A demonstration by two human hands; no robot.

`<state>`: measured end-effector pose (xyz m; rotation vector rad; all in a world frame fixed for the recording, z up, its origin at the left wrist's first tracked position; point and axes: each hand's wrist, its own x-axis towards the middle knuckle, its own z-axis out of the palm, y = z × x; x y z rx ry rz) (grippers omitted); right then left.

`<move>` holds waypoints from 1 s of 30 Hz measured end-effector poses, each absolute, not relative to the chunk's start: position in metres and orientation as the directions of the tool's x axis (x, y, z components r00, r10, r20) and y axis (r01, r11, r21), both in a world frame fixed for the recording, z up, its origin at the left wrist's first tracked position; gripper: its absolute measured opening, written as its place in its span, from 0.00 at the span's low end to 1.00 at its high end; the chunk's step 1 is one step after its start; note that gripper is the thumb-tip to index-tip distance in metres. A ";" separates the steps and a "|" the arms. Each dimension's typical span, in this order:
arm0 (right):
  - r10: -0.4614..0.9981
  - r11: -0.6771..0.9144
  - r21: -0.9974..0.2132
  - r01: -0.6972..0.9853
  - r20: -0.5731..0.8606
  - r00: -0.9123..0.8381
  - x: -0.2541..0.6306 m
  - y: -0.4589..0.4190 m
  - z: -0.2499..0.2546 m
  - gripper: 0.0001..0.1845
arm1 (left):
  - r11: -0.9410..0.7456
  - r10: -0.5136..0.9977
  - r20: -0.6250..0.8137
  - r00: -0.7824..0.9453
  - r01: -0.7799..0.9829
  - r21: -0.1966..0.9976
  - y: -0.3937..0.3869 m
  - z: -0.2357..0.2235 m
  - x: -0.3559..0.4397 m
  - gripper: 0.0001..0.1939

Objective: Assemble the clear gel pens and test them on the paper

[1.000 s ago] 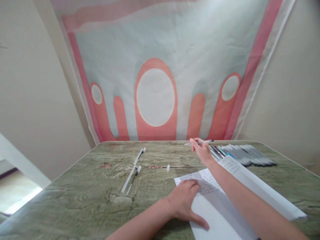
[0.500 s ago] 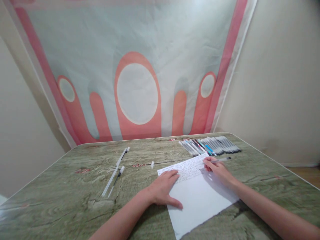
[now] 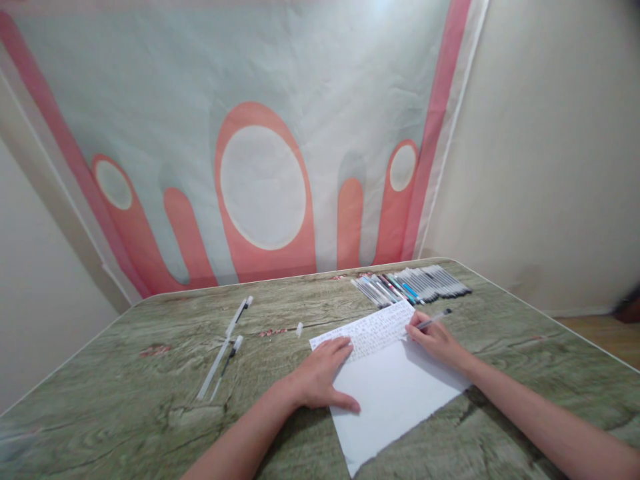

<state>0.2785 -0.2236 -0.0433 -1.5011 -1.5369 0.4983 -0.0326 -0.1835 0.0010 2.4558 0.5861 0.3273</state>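
A white sheet of paper [image 3: 385, 393] lies at a slant on the table, its upper part covered with lines of small handwriting. My left hand [image 3: 323, 377] rests flat on the paper's left edge, thumb spread away from the fingers. In my right hand [image 3: 434, 339] is a pen [image 3: 434, 320], pinched near its tip, with the dark end pointing up to the right. The pen's tip is at the right part of the written lines, mostly hidden by the fingers.
Behind the paper, a row of many pens [image 3: 435, 283] lies side by side. Left on the wood-patterned table [image 3: 125, 373] are taken-apart pen pieces [image 3: 215, 367] and another clear pen piece [image 3: 239, 316]. A small whitish cap [image 3: 299, 329] lies beyond my left hand. A printed cloth hangs behind.
The view has shifted slightly. My right hand has tilted the pen more upright, and its tip sits a little lower at the written lines. My left hand stays on the paper.
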 end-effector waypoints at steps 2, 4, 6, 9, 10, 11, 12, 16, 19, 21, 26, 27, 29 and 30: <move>0.941 0.183 -0.797 0.575 0.312 0.133 0.278 -0.224 -0.042 0.10 | -0.733 0.478 0.091 0.874 0.339 0.590 -0.184 0.001 -0.033 0.49; 0.942 0.184 -0.796 0.576 0.309 0.127 0.277 -0.225 -0.040 0.10 | -0.734 0.477 0.074 0.876 0.350 0.582 -0.184 0.002 -0.033 0.49; 0.941 0.184 -0.792 0.583 0.313 0.128 0.276 -0.226 -0.039 0.10 | -0.733 0.474 0.067 0.878 0.352 0.582 -0.184 0.002 -0.033 0.49; 0.941 0.181 -0.778 0.602 0.316 0.125 0.275 -0.227 -0.038 0.11 | -0.730 0.475 0.088 0.876 0.337 0.595 -0.183 0.001 -0.033 0.48; 0.941 0.182 -0.774 0.606 0.315 0.120 0.275 -0.227 -0.039 0.11 | -0.732 0.474 0.095 0.875 0.332 0.595 -0.183 0.001 -0.033 0.48; 0.941 0.183 -0.772 0.609 0.316 0.117 0.275 -0.226 -0.039 0.11 | -0.735 0.473 0.099 0.875 0.330 0.592 -0.183 0.000 -0.033 0.48; 0.941 0.186 -0.770 0.611 0.319 0.115 0.275 -0.226 -0.039 0.11 | -0.741 0.471 0.100 0.877 0.331 0.585 -0.183 0.000 -0.033 0.48; 0.938 0.194 -0.762 0.617 0.328 0.110 0.275 -0.226 -0.039 0.11 | -0.767 0.458 0.067 0.886 0.356 0.534 -0.182 0.000 -0.032 0.49; 0.939 0.192 -0.749 0.634 0.329 0.105 0.275 -0.227 -0.039 0.11 | -0.777 0.454 0.002 0.891 0.395 0.490 -0.182 0.002 -0.031 0.50; 0.938 0.198 -0.735 0.648 0.333 0.092 0.275 -0.226 -0.039 0.11 | -0.784 0.449 -0.030 0.893 0.410 0.466 -0.182 0.003 -0.031 0.51; 0.941 0.202 -0.728 0.655 0.330 0.077 0.275 -0.225 -0.041 0.10 | -0.797 0.443 -0.031 0.896 0.410 0.443 -0.181 0.002 -0.031 0.51; 0.942 0.200 -0.729 0.654 0.327 0.078 0.276 -0.225 -0.041 0.10 | -0.798 0.444 -0.027 0.896 0.409 0.443 -0.181 0.002 -0.031 0.51; 0.943 0.200 -0.730 0.654 0.325 0.075 0.276 -0.225 -0.041 0.10 | -0.799 0.444 -0.023 0.896 0.407 0.442 -0.180 0.001 -0.031 0.51; 0.943 0.200 -0.730 0.654 0.324 0.073 0.276 -0.225 -0.041 0.10 | -0.800 0.444 -0.023 0.896 0.407 0.441 -0.180 0.001 -0.031 0.51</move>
